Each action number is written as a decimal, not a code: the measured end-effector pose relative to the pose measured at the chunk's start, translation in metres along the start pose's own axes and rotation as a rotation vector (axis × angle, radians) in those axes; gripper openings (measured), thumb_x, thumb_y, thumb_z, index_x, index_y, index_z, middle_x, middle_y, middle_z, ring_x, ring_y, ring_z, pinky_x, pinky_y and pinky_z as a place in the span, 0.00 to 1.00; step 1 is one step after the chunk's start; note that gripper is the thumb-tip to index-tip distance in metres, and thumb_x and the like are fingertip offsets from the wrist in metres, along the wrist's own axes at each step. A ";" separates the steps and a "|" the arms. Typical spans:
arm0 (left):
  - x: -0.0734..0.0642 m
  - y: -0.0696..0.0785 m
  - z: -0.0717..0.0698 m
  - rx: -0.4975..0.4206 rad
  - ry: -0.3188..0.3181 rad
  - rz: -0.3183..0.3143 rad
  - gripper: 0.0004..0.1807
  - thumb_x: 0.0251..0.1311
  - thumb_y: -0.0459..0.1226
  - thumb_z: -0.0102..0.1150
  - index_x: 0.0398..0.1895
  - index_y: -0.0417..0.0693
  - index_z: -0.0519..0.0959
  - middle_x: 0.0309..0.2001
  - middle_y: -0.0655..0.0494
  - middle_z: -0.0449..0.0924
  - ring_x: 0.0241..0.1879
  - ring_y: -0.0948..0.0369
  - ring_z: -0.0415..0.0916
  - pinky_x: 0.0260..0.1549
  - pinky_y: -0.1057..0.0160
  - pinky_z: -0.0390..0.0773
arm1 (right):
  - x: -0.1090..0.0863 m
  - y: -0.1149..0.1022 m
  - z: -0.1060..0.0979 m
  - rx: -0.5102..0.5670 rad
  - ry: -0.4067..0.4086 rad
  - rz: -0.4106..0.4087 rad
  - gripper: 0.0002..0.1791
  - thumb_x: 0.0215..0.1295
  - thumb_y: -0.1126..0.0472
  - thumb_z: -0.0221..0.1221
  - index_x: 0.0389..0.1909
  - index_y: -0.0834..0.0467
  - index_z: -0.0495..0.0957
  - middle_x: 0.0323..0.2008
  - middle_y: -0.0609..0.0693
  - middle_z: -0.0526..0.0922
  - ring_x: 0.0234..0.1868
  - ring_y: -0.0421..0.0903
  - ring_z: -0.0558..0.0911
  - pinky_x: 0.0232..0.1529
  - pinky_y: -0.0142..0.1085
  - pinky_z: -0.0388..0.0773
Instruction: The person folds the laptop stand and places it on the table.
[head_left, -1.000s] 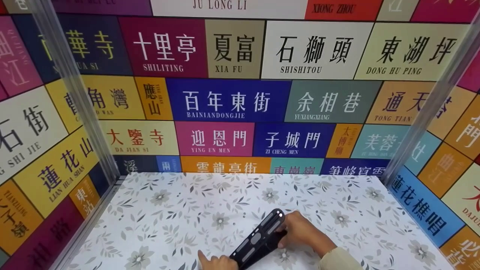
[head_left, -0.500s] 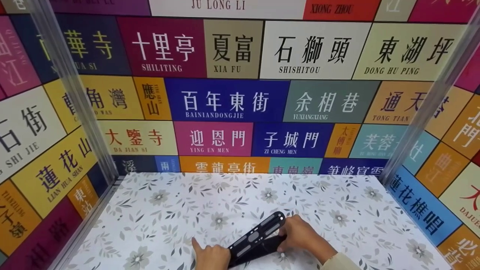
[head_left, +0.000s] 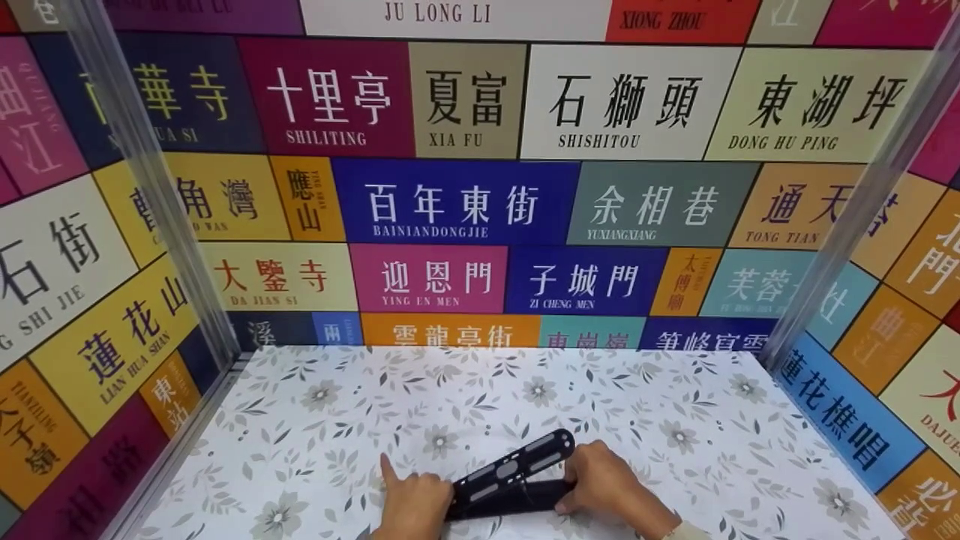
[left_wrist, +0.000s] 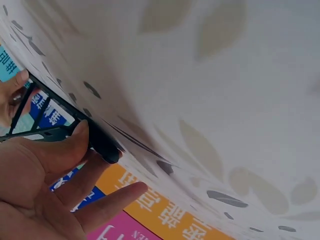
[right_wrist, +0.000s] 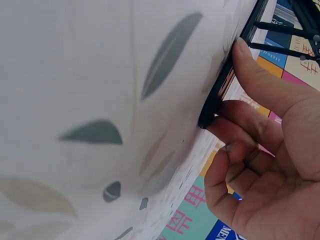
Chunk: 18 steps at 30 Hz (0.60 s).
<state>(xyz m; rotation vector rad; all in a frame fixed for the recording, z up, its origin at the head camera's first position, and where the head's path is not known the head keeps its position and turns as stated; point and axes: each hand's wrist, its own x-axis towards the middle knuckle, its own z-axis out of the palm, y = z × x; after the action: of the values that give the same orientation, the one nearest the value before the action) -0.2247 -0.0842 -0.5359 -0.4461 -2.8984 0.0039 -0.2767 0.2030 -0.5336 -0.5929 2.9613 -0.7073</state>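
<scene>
A black folding stand [head_left: 508, 470], made of two hinged plates, lies slantwise at the near middle of the table in the head view. Its slotted upper plate is raised to the right over the lower plate [head_left: 517, 502]. My left hand [head_left: 414, 501] holds the joined left end, thumb and a finger pinching it in the left wrist view [left_wrist: 102, 142], other fingers stretched out. My right hand [head_left: 606, 480] pinches the right end of the lower plate [right_wrist: 218, 92], its remaining fingers curled in the right wrist view. Thin struts [right_wrist: 282, 50] span between the plates there.
A white table [head_left: 322, 450] with a grey flower and leaf print spreads around the hands. Behind it and at both sides stand walls [head_left: 457, 199] covered in coloured sign panels. Clear strips [head_left: 161, 195] run up the corners.
The stand has turned to lie more level, its left end shifting left and up. The gap between its plates looks wider. My left hand has come further into view.
</scene>
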 end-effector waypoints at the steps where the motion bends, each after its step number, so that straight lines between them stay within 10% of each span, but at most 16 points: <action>1: 0.002 -0.002 0.000 0.005 -0.007 0.011 0.06 0.35 0.32 0.65 0.20 0.51 0.80 0.20 0.54 0.77 0.24 0.52 0.77 0.50 0.21 0.49 | -0.001 -0.001 0.000 0.004 0.005 0.003 0.17 0.22 0.50 0.78 0.10 0.49 0.78 0.10 0.36 0.73 0.16 0.36 0.70 0.18 0.31 0.67; 18: 0.021 -0.038 0.009 -0.023 0.012 0.168 0.22 0.41 0.41 0.69 0.42 0.74 0.82 0.27 0.64 0.80 0.27 0.55 0.78 0.46 0.19 0.47 | -0.019 -0.014 0.009 -0.037 0.085 0.103 0.22 0.20 0.44 0.77 0.14 0.51 0.79 0.14 0.40 0.75 0.17 0.39 0.72 0.18 0.36 0.69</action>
<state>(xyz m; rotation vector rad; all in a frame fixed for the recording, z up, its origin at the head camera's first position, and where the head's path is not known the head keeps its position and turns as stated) -0.2579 -0.1143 -0.5394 -0.6900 -2.8429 -0.0059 -0.2532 0.1945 -0.5360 -0.4186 3.0625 -0.6863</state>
